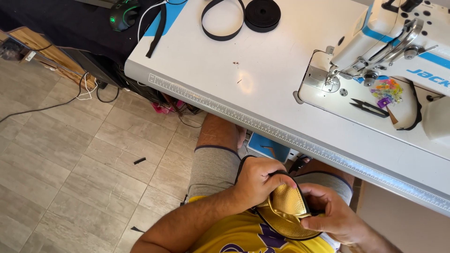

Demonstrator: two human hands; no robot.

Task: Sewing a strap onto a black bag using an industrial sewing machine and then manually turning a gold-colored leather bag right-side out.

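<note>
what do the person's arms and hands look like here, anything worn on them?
Both forearms are bare: no sleeves, gloves, watch or bands reach them. The left hand and right hand show no rings that I can make out. Clothing stops higher up: a yellow sleeveless jersey with purple lettering, and grey shorts with dark trim.

The gold piece (287, 204) in both hands looks like pebbled faux leather with a soft metallic sheen, edged in matt black binding. The table top (262, 75) is smooth, semi-gloss white laminate. Far right, the sewing machine (398, 37) shows glossy white enamel and bright polished metal parts. The elastic roll (263, 15) is matt black woven cloth. The floor (70, 154) is matt, wood-grain tile.
</note>
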